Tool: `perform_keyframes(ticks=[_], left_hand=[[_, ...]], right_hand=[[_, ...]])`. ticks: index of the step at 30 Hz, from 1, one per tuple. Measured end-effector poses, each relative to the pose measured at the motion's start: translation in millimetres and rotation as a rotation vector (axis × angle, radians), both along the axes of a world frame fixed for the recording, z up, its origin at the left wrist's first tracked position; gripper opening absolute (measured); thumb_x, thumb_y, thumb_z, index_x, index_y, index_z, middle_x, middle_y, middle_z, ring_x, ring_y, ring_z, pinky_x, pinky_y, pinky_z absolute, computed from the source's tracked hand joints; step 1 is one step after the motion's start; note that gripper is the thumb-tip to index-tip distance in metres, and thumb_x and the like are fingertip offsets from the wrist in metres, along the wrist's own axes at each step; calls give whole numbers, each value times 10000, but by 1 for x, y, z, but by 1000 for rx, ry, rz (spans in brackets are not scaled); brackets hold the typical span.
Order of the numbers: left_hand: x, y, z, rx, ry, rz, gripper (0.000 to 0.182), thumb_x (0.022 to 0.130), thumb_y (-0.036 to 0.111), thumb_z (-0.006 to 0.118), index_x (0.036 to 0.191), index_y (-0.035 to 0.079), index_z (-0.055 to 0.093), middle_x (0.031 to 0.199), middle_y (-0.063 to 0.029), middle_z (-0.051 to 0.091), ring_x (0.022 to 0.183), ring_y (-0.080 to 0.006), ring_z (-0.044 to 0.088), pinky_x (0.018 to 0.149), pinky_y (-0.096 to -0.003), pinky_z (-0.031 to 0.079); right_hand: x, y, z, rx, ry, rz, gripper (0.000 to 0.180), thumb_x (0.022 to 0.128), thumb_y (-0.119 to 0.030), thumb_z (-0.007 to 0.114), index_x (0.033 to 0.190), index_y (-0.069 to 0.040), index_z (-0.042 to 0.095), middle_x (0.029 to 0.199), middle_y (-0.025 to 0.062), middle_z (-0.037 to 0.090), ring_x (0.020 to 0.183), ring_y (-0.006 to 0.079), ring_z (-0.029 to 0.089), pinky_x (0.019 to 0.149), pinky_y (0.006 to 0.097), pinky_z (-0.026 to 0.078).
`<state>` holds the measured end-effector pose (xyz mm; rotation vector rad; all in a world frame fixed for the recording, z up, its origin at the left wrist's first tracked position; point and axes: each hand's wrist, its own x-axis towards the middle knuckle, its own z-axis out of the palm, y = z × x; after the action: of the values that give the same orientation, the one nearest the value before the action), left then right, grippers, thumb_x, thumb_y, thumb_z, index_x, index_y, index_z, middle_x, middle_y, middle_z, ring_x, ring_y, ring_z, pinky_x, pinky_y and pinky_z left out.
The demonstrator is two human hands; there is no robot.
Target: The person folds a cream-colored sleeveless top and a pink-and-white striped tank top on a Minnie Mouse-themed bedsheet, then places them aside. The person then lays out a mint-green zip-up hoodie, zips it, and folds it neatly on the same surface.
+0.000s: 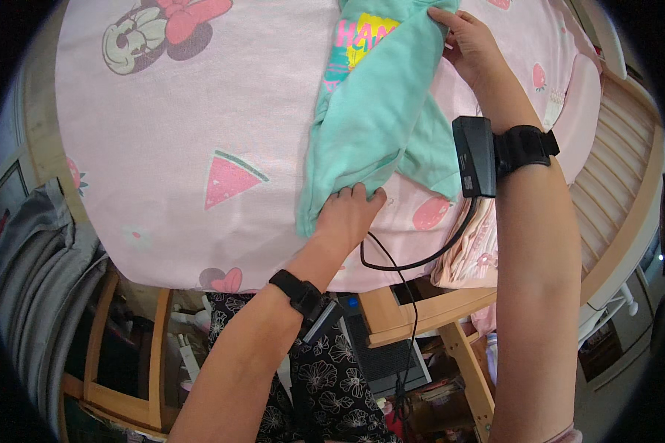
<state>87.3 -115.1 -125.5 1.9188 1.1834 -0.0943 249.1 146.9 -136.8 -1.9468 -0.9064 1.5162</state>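
A mint-green sweatshirt (377, 111) with a bright printed front lies partly folded on a pink bed sheet (160, 116). At its lower edge, my left hand (352, 210) grips the cloth, with the fingertips curled into it. My right hand (463, 41) pinches the upper right edge of the garment between thumb and fingers. A green sleeve (435, 149) sticks out from under the folded part, to the right. Each forearm has a black strap, and a black device (474, 156) sits on the right one with a cable running from it.
Pale pink folded cloth (468, 249) lies at the bed's near right edge. A wooden bed rail (620, 238) curves along the right. Grey curtain fabric (50, 277) hangs at the left. Below the edge are a wooden ladder-like frame (158, 354) and a black cable (415, 310).
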Motion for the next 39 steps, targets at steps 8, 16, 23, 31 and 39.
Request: perform_keyframes(ticks=[8,16,23,31,39], left_hand=[[-8,4,4,-98,-214,347,226,714,216,607,878,93,513,733,-73,540,776,-274,540,653,-360,464],[-102,-33,39,-343,-533,942,243,648,-14,560,808,65,395,758,-77,479,744,-182,473,702,-301,405],[-189,-28,-2,-675,-675,1663,549,693,20,610,1165,45,330,903,-92,541,867,-189,533,729,-330,438],[-201,-32,-10,-544,-166,1193,416,730,191,671,1034,6,456,809,-124,581,746,-235,559,697,-320,429],[-186,-17,25,278,40,582,324,703,101,607,995,32,484,791,-97,480,714,-283,513,614,-393,427]], right_hand=[[-41,7,48,322,-917,503,407,702,-151,565,1018,73,441,891,271,572,850,380,570,732,398,462],[-150,18,80,467,-924,529,612,661,-123,605,1138,143,328,938,315,550,886,399,564,757,393,456],[-265,-10,20,241,54,441,691,703,-151,617,1257,60,263,956,302,556,869,378,578,741,361,470],[-114,-89,60,30,-167,67,318,809,-134,538,1099,-23,467,940,98,592,818,181,593,722,284,482],[18,-216,40,-129,-807,137,418,717,-121,578,1091,20,458,992,171,534,914,262,536,784,339,437]])
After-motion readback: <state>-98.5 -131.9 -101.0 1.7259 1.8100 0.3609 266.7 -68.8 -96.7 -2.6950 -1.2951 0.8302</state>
